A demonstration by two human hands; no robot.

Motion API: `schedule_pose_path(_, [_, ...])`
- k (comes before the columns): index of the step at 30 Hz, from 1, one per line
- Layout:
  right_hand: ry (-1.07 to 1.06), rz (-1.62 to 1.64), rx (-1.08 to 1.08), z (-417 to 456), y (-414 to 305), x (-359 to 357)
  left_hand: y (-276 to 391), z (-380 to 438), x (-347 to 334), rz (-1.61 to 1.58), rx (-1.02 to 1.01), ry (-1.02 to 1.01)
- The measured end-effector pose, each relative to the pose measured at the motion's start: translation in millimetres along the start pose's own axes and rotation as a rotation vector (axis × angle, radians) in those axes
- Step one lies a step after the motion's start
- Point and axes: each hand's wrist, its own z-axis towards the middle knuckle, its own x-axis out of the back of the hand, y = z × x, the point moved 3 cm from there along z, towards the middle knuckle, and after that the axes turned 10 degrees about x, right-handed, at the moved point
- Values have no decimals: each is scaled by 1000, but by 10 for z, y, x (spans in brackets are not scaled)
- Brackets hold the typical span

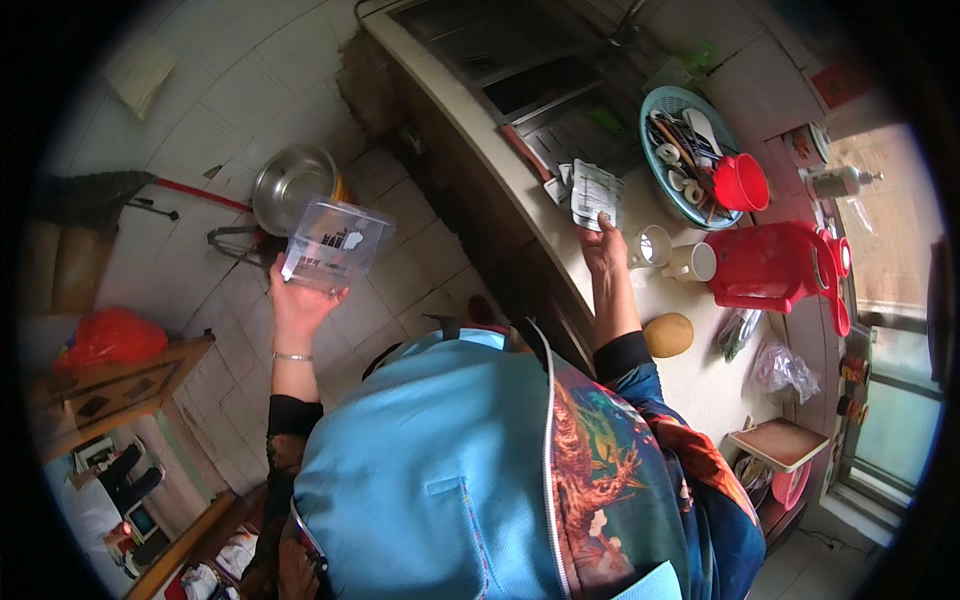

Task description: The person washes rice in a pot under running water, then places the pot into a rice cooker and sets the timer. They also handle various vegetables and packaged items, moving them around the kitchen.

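My left hand (306, 304) grips a clear plastic box (337, 240) with dark printing from below, held up over the tiled floor. At the counter's edge my right hand (602, 244) holds a flat printed packet (596, 196), white and silvery, by its lower end. Smaller packets (557, 189) lie beside it, near a red-handled tool (526, 152). Just right of my right hand stand a white cup (649, 247) and a white mug (691, 262).
A blue basin (654, 180) of utensils holds a red cup (741, 182). A red thermos jug (772, 265), a brown roundish item (668, 335) and a plastic bag (784, 367) are on the counter. A metal basin (294, 187) stands beyond the box.
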Motion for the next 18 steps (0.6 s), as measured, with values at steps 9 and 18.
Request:
schedule_pose_path(9, [54, -179, 26, -194, -182, -2, 73, -10, -244, -92, -220, -275])
schedule_pose_path(18, [-512, -1283, 477, -1074, -171, -386, 10, -67, 21, -135, -83, -366])
